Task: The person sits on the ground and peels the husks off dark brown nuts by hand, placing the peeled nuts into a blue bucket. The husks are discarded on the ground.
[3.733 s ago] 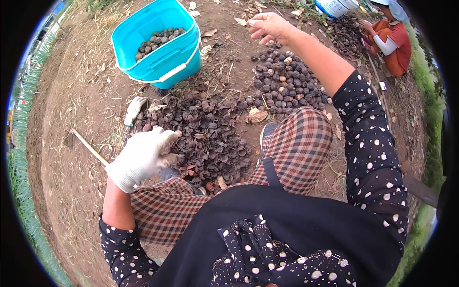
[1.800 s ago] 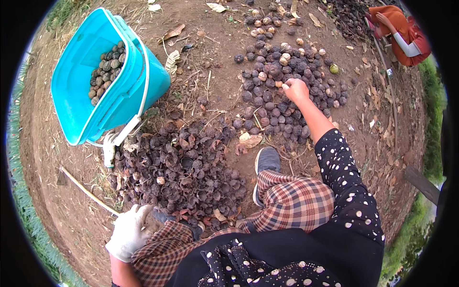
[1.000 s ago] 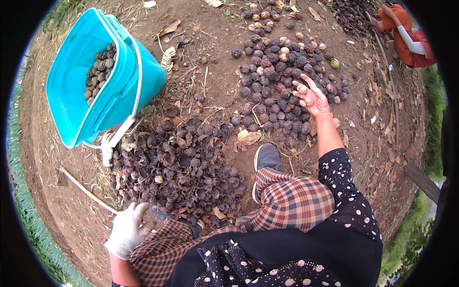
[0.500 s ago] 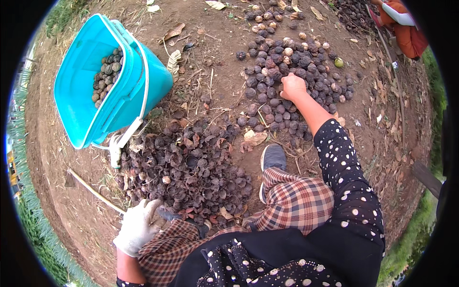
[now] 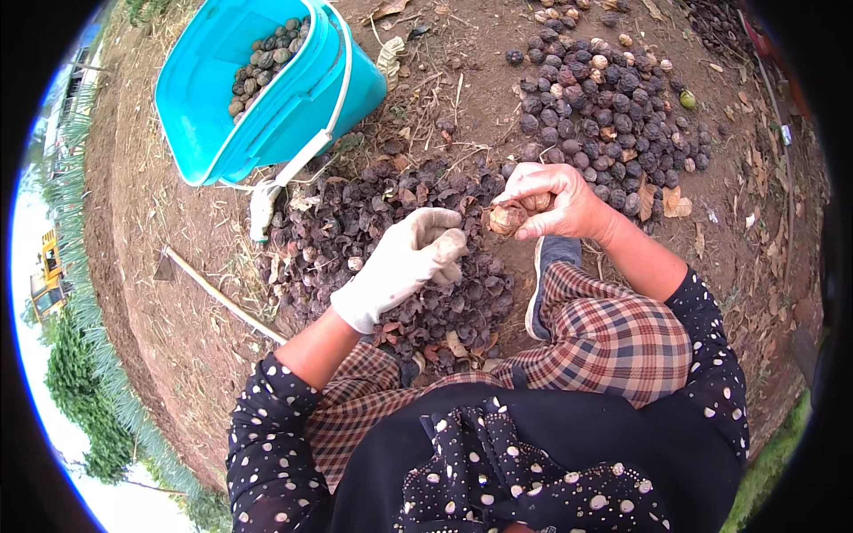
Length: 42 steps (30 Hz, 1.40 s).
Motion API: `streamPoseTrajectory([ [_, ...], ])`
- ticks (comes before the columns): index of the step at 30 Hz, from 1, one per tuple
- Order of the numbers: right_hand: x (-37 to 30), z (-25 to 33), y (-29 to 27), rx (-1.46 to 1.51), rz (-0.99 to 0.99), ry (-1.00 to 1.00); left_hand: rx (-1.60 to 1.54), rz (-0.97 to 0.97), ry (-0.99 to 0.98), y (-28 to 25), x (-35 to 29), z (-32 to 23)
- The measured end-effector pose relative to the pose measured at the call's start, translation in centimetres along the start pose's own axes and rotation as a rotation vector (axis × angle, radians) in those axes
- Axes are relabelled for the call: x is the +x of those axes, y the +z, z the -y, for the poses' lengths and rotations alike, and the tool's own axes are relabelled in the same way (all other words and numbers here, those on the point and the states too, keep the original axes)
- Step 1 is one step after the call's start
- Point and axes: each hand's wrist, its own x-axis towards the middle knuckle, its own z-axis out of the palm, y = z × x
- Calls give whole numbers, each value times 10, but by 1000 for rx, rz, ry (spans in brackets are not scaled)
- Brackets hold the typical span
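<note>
Two pale brown walnuts point(image 5: 506, 218) are in the fingers of my bare right hand point(image 5: 555, 197), above the gap between the two heaps. One walnut shows plainly at the fingertips; the second is partly covered by the fingers. Facing it, my left hand point(image 5: 410, 262) in a white work glove hovers over a heap of dark, broken husks point(image 5: 311, 258). Its fingers are loosely bent, with a gap between thumb and forefinger and nothing visible there. Beyond my right hand lies a pile of dark, husk-covered walnuts point(image 5: 613, 115) with some paler ones among them.
At the far left a turquoise bucket point(image 5: 355, 98) lies tipped, with several walnuts point(image 5: 267, 62) inside. Another white glove point(image 5: 263, 210) lies by its handle. A wooden-handled tool point(image 5: 222, 295) rests on the soil at the left. My shoe point(image 5: 553, 258) stands beside the husks.
My right hand has come back from the walnut pile with walnuts in it. My gloved left hand has risen from beside my knee toward it. The view has shifted, so the bucket appears higher.
</note>
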Motion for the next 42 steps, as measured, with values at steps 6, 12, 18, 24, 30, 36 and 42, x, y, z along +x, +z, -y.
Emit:
streamPoseTrajectory([
  [6,-4,0,24,314,-7,72,-46,-121,257,38,33,23],
  [12,-17,-18,34,479,-35,352,-27,-253,290,44,30,48],
  [18,-11,-21,51,349,-62,196,85,-258,193,30,33,45],
  [24,-15,-16,51,360,6,504,81,-210,204,27,41,70],
  [30,-9,-6,53,216,-53,384,-428,-111,125,34,38,73],
  [36,-11,-11,54,50,-125,341,-640,-33,155,32,44,74],
  [42,-12,-30,50,-143,-359,372,-759,-7,282,10,52,80],
])
